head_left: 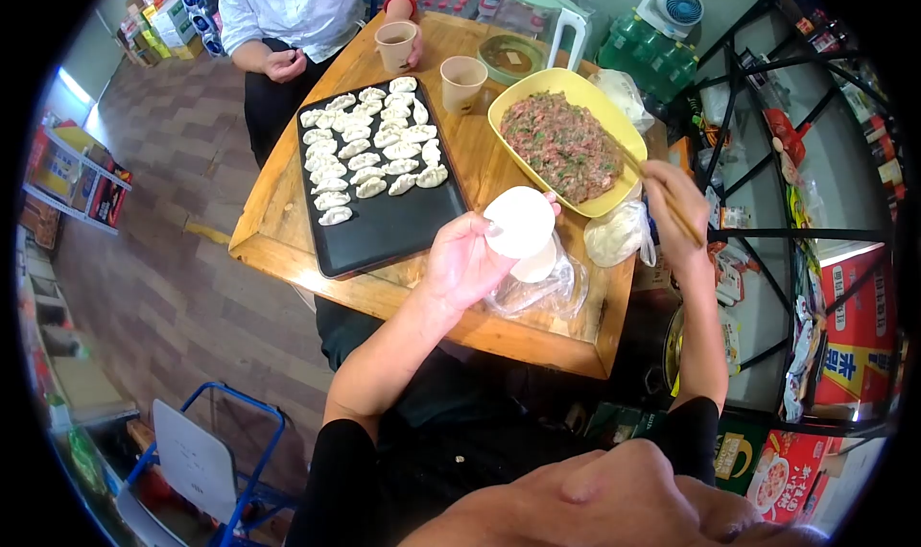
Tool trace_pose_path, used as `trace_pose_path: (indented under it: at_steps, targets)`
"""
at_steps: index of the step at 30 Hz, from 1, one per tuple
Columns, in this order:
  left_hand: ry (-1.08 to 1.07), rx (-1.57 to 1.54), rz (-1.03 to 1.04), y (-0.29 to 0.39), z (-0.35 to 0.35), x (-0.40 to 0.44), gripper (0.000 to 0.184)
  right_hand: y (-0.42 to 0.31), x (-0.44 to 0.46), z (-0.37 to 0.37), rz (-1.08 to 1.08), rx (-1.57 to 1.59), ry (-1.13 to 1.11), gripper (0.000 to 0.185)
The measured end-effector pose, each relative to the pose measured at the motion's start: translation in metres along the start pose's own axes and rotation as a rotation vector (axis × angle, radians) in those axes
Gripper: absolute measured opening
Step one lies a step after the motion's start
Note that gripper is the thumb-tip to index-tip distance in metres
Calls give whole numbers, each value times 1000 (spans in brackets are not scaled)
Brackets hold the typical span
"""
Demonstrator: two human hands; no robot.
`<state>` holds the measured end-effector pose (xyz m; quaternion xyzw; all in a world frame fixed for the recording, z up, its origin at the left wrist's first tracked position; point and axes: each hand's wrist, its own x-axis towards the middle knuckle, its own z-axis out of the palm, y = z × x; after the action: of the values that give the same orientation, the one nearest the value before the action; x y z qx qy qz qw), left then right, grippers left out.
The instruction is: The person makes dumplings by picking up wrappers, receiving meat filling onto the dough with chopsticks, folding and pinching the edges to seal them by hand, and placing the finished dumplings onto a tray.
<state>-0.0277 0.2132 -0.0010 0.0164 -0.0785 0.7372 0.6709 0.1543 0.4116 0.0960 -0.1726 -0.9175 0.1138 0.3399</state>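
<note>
A round white dumpling wrapper (521, 221) lies across the fingers of my left hand (464, 259), with the thumb on its edge. My right hand (675, 209) is closed around wooden chopsticks (683, 223), whose far ends reach into the minced meat filling (561, 144) in a yellow bowl (597, 204). Below my left hand, more wrappers (535, 265) lie partly inside a clear plastic bag (552, 293). To the left, a black tray (384, 235) carries several rows of folded dumplings (367, 159), its near part bare.
Two paper cups (463, 84) stand beyond the tray, one touched by another person's hand (414, 48). That person sits across the wooden table (278, 216). A tied plastic bag (614, 235) lies by the bowl. A black metal shelf (796, 232) stands at right, a folding chair (197, 456) at lower left.
</note>
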Motion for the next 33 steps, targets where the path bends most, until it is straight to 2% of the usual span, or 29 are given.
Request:
trace_pose_path:
  at_steps: [3, 5, 8, 10, 12, 16, 22, 27, 29, 33]
  targets:
    - [0, 9, -12, 1, -2, 0, 70, 9, 9, 12, 36, 58, 25, 13]
    - [20, 22, -45, 1, -3, 0, 67, 11, 9, 20, -52, 85, -98, 14]
    - [78, 67, -53, 2, -10, -1, 61, -4, -2, 17, -142, 22, -101, 13]
    - [92, 34, -73, 4, -15, -4, 62, -4, -4, 11, -73, 58, -84, 12]
    - [106, -2, -96, 5, -18, -6, 62, 7, -3, 0, 58, 95, 29, 11]
    - [196, 50, -36, 7, -22, -11, 53, 25, 1, 0, 331, 166, 74, 17]
    - [198, 72, -42, 9, -23, -17, 48, 24, -1, 13, 361, 308, 59, 19]
    - [204, 43, -75, 5, -12, -18, 47, 9, 1, 16, 315, 299, 21, 19]
    - [126, -11, -101, 5, -19, -17, 48, 12, 1, 21, 349, 424, 31, 19]
    - [105, -61, -142, 3, -23, -14, 49, 12, 5, 22, 319, 334, 92, 18]
